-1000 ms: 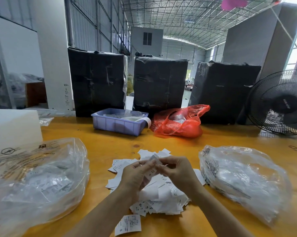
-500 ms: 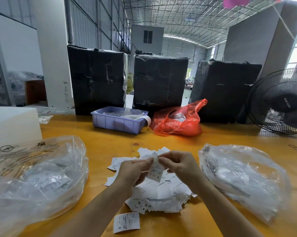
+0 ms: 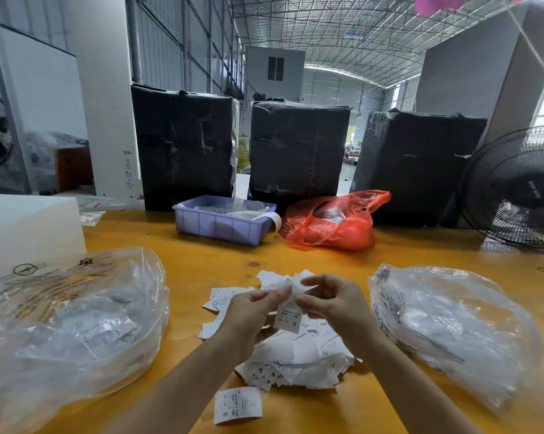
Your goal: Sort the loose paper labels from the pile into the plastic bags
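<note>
A heap of small white paper labels [image 3: 295,361] lies on the yellow wooden table [image 3: 201,267] in front of me. Above it, my left hand [image 3: 252,317] and my right hand [image 3: 333,305] pinch the top edge of one white label [image 3: 288,317] printed with an "S", which hangs upright between them. A clear plastic bag [image 3: 67,324] holding labels lies to the left of the heap. Another clear plastic bag [image 3: 449,330] with labels lies to the right. One loose label [image 3: 238,405] marked "S" lies alone near the table's front edge.
Behind the heap stand a lilac plastic tray [image 3: 220,227] and a red plastic bag [image 3: 330,227]. Three black-wrapped bales [image 3: 299,151] line the table's back. A black fan [image 3: 515,189] stands at the right, a white box [image 3: 29,227] at the left.
Both hands have lifted slightly off the heap and drawn one label out; it now hangs unfolded and readable between the fingertips. The camera view shifted a little.
</note>
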`<state>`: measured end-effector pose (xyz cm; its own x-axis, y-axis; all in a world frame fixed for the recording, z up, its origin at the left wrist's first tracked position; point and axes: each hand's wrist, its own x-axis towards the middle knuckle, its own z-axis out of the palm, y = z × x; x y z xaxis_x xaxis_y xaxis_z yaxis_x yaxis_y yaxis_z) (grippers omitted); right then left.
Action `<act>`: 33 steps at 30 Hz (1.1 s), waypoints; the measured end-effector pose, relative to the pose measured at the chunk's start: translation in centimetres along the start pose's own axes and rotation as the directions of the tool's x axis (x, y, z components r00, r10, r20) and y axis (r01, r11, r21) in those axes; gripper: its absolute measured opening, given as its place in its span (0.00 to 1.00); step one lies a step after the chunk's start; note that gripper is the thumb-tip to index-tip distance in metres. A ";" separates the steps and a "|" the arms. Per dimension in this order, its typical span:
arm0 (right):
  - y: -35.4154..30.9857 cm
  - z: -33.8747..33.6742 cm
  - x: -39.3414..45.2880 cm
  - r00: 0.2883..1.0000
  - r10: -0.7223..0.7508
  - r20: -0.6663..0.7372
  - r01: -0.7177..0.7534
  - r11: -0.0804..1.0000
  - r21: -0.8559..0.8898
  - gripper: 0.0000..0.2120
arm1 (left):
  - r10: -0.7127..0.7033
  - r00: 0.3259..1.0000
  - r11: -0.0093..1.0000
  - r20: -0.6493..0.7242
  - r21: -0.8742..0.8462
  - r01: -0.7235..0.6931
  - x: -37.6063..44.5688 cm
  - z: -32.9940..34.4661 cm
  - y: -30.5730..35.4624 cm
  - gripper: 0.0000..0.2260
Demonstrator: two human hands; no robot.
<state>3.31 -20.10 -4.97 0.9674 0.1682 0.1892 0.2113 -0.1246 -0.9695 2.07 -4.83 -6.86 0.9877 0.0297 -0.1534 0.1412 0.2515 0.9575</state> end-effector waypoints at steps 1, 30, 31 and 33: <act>0.0 0.0 0.0 1.000 0.004 -0.016 -0.004 1.000 0.008 0.10 | -0.005 1.000 0.999 0.019 0.041 0.004 0.1 -0.2 0.0 0.08; -1.7 -6.3 1.7 0.985 -0.100 -0.142 -0.046 0.639 -0.767 0.08 | 0.439 0.816 0.161 -0.377 0.926 0.342 -2.4 -17.8 12.0 0.11; -1.7 -8.2 2.0 0.972 -0.105 -0.212 -0.130 0.509 -0.851 0.10 | 0.465 0.827 0.200 -0.317 0.947 0.251 -2.3 -16.7 12.1 0.11; -0.8 -12.4 1.8 0.920 -0.088 -0.382 -0.335 0.330 -0.883 0.10 | 0.456 0.872 0.287 -0.177 0.957 0.044 -1.5 -13.3 11.3 0.09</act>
<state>6.64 -31.81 -1.91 0.9249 -0.2077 0.3185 -0.1313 -0.9606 -0.2451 1.27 10.80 0.98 0.9142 0.3114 0.2592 0.1480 -0.8522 0.5018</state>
